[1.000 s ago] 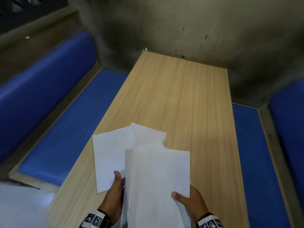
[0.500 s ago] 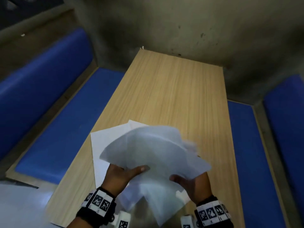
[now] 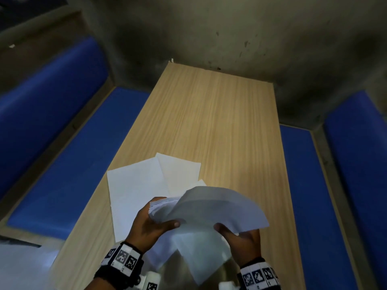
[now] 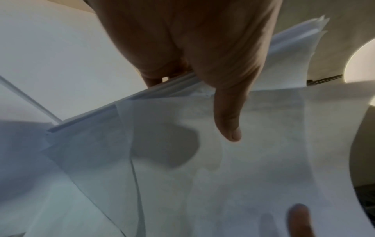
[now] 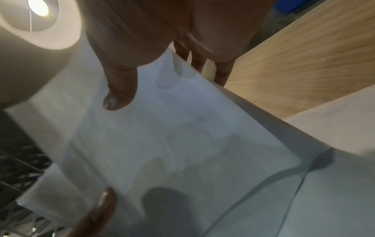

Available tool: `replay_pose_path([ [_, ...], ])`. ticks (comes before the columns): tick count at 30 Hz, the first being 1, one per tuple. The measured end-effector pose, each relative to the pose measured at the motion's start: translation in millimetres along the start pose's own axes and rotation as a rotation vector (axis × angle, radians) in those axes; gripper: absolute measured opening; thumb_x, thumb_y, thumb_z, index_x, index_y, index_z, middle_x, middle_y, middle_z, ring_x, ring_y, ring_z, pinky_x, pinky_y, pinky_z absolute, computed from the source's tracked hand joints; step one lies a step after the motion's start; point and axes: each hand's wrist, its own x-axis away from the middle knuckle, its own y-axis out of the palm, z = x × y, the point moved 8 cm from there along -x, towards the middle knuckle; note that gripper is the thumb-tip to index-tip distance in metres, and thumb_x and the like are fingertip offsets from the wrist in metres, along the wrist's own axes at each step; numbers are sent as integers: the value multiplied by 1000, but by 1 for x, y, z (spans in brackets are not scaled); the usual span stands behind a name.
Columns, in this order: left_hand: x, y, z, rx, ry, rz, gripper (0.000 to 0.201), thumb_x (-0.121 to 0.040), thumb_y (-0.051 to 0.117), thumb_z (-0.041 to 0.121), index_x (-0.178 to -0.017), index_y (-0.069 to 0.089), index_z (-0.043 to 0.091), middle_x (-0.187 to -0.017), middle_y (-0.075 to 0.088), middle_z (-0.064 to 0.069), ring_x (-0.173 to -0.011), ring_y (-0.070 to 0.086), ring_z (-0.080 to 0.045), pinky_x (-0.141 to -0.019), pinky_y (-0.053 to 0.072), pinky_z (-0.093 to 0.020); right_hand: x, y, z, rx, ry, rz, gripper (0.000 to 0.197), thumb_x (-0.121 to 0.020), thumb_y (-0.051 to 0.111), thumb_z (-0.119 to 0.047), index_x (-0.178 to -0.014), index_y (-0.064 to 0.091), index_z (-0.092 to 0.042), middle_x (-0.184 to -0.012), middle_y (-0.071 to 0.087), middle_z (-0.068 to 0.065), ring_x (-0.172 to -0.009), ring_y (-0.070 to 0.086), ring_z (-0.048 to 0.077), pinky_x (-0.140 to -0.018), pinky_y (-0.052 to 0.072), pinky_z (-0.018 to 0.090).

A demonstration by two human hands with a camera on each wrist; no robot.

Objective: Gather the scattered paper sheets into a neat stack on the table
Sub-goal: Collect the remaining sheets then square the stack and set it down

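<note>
A bundle of white paper sheets point(image 3: 211, 208) is held above the near end of the wooden table point(image 3: 219, 122). My left hand point(image 3: 152, 223) grips its left edge, thumb on top, fingers underneath. My right hand point(image 3: 240, 237) pinches the lower right part, thumb on top. In the left wrist view the bundle point(image 4: 202, 160) shows its layered edge under my left thumb point(image 4: 229, 121). In the right wrist view the bundle point(image 5: 182, 136) lies beneath my right thumb point(image 5: 119, 96). Two more sheets lie flat on the table: a left sheet point(image 3: 134, 189) and a cream sheet point(image 3: 180, 172) overlapping behind it.
Blue padded benches flank the table, one on the left point(image 3: 69, 160) and one on the right point(image 3: 310, 195). A stained grey wall point(image 3: 230, 34) closes the far end. The far half of the tabletop is bare wood.
The bundle was turned from lying lengthwise away from me to crosswise and lifted. Both hands shifted their grips on it and rose further into view. The two flat sheets stayed put.
</note>
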Motion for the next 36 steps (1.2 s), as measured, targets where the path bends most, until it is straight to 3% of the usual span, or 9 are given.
replay_pose_path([
  [3, -2, 0, -8, 38, -48, -11, 58, -59, 95, 18, -112, 72, 22, -108, 76, 14, -99, 71, -6, -86, 58, -27, 11, -7, -8, 94, -93, 41, 98, -52, 72, -76, -130, 55, -21, -127, 57, -13, -114, 47, -17, -101, 36, 10],
  [7, -4, 7, -3, 83, -62, -28, 52, -53, 93, 17, -92, 77, 47, -95, 77, 25, -91, 71, 6, -76, 54, -10, 15, 11, 36, 122, 106, -108, 88, -59, 86, -47, -135, 46, -29, -130, 58, -9, -118, 55, 8, -101, 47, 31],
  [11, -10, 11, -1, 87, -36, -56, 53, -61, 89, -4, -93, 75, 36, -92, 75, 31, -89, 70, 11, -73, 51, -5, 7, 10, 44, 157, 97, -64, 79, -57, 81, -56, -127, 54, -30, -118, 61, -18, -107, 59, 0, -79, 42, -2],
  [16, -12, 10, -8, 14, -26, -68, 81, -57, 94, 5, -91, 61, 71, -89, 68, 42, -87, 65, 17, -70, 48, -1, 12, -2, -15, 118, -334, 130, 27, -78, 76, -8, -84, 61, -29, -90, 63, -11, -88, 63, 15, -73, 54, 34],
  [20, -11, 6, -20, 34, -75, -79, 69, -39, 95, 52, -100, 61, 49, -97, 62, 46, -92, 59, 21, -73, 47, -4, 20, 17, -19, 194, -411, -34, 15, -78, 75, -26, -81, 60, -27, -82, 63, -11, -81, 62, 14, -74, 52, 24],
  [24, -13, 6, -15, 1, -62, -67, 60, -64, 91, 8, -91, 68, 58, -87, 66, 45, -85, 63, 19, -72, 49, -7, 7, 14, 15, 135, -77, -34, 52, -62, 87, -40, -98, 49, -40, -100, 60, -10, -96, 59, 11, -81, 48, 21],
  [26, -13, 7, -12, -34, -44, -57, 77, -71, 86, 3, -80, 60, 74, -77, 65, 45, -77, 64, 19, -64, 47, -2, -5, 7, 29, 60, 23, -1, 84, -52, 93, -36, -118, 42, -40, -118, 55, -9, -108, 57, 13, -87, 49, 24],
  [29, -17, 8, -14, -18, -34, -50, 70, -74, 82, -3, -76, 65, 65, -76, 70, 34, -73, 66, 12, -61, 48, -5, -27, 7, 33, 152, 149, -43, 108, -55, 92, -30, -141, 28, -41, -132, 50, -16, -111, 55, 2, -88, 47, 21],
  [36, -20, 12, 6, -37, -55, -58, 39, -72, 86, 6, -77, 66, 39, -72, 71, 28, -73, 63, 19, -60, 46, -3, -47, 16, -19, 0, 23, -131, 40, -70, 83, -6, -101, 65, -23, -98, 71, -2, -90, 69, 8, -76, 59, 21],
])
